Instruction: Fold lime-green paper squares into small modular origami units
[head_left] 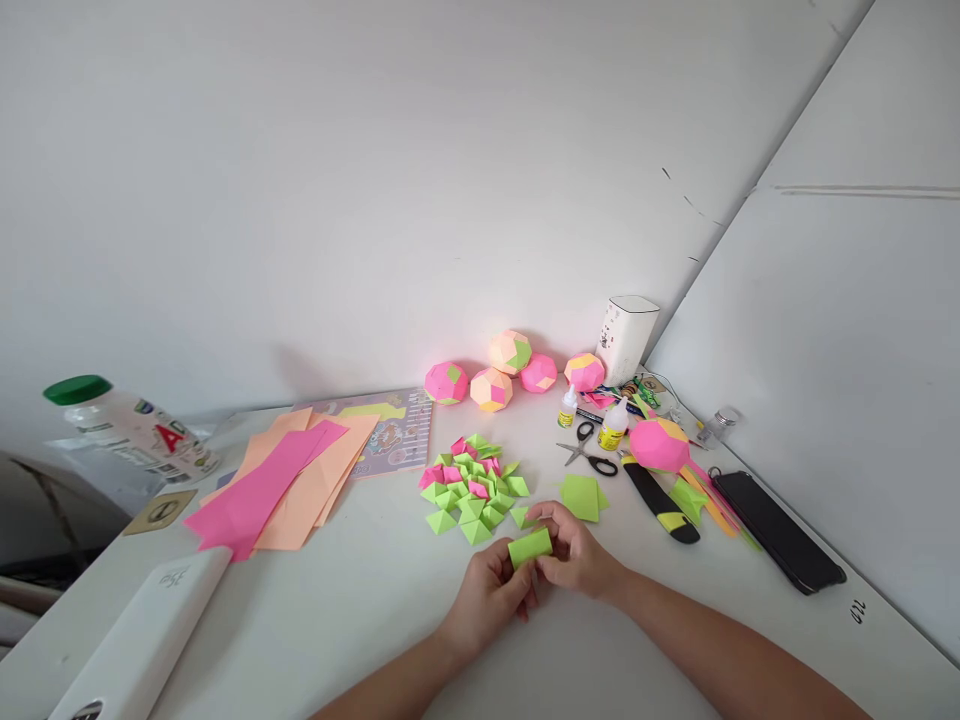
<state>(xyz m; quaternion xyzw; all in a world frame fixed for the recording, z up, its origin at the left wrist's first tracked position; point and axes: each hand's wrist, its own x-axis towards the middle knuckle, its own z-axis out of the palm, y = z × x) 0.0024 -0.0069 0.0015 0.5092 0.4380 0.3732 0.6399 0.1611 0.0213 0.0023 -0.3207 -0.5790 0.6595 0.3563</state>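
Observation:
A folded piece of green paper [530, 546], now a narrow rectangle, is held between both hands above the near part of the table. My left hand [491, 588] pinches its left end and lower edge with the thumb in front. At the other end, my right hand [576, 556] grips it between thumb and fingers. Just beyond the hands lies a pile of small folded paper pieces [471, 492], mostly green with some pink. Flat green paper squares [581, 498] rest to the right of that pile, close to my right hand.
Scissors [591, 452], glue bottles [613, 428], a box cutter [660, 500] and a black phone [780, 530] lie on the right. Several paper balls [491, 388] line the wall. Pink and orange sheets [262, 485], a bottle [135, 430] and a white device [146, 640] are left.

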